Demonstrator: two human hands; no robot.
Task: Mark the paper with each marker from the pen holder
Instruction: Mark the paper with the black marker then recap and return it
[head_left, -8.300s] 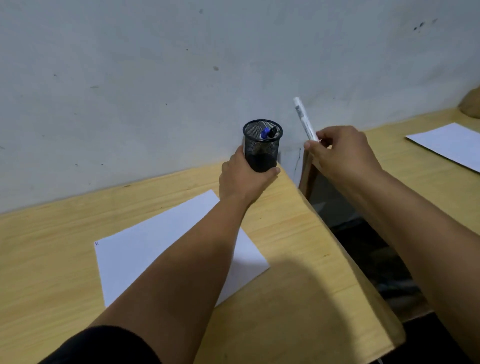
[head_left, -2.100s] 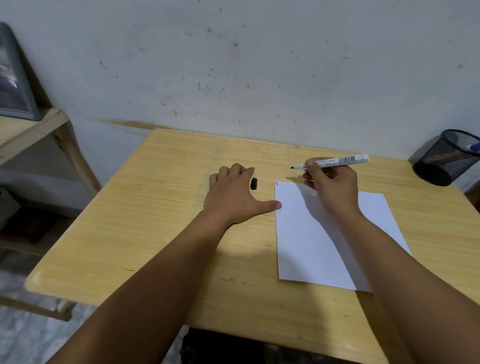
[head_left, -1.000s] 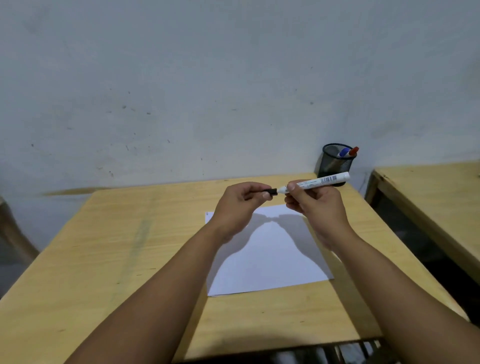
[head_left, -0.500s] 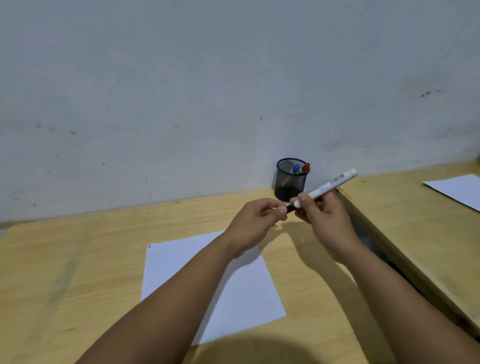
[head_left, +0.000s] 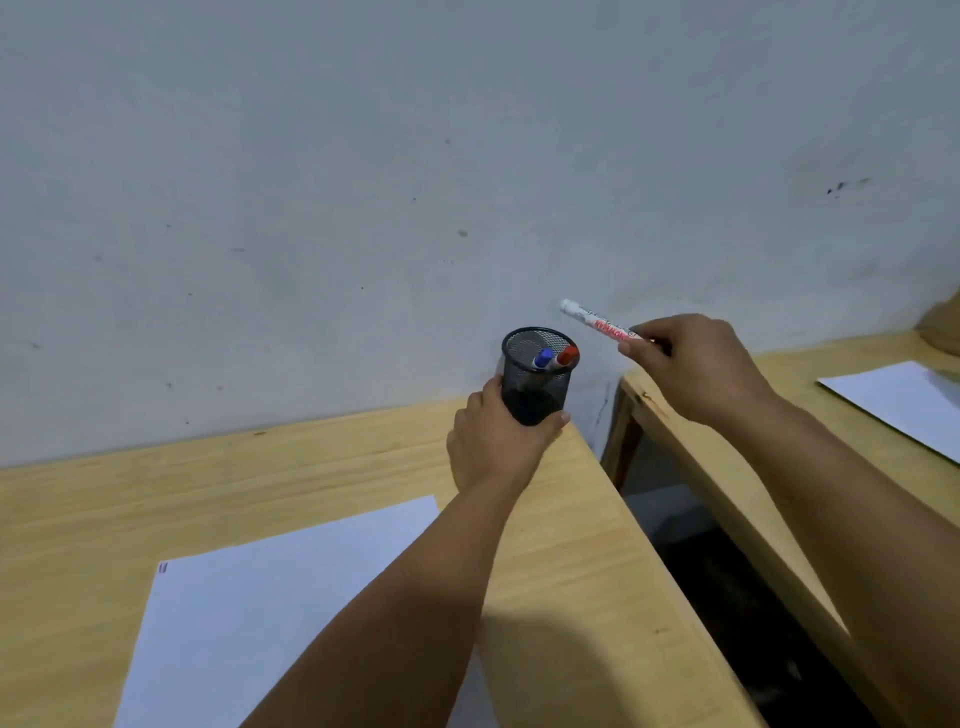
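Left hand moved from marker cap to black mesh pen holder, grip wrapped around its base at bench far corner, blue and red markers inside, right hand pinching white marker raised beside holder, paper on bench near left with small mark at corner.

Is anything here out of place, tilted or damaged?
Nothing is damaged or spilled. The black mesh pen holder stands at the wooden desk's far corner, near the edge, gripped by the left hand.
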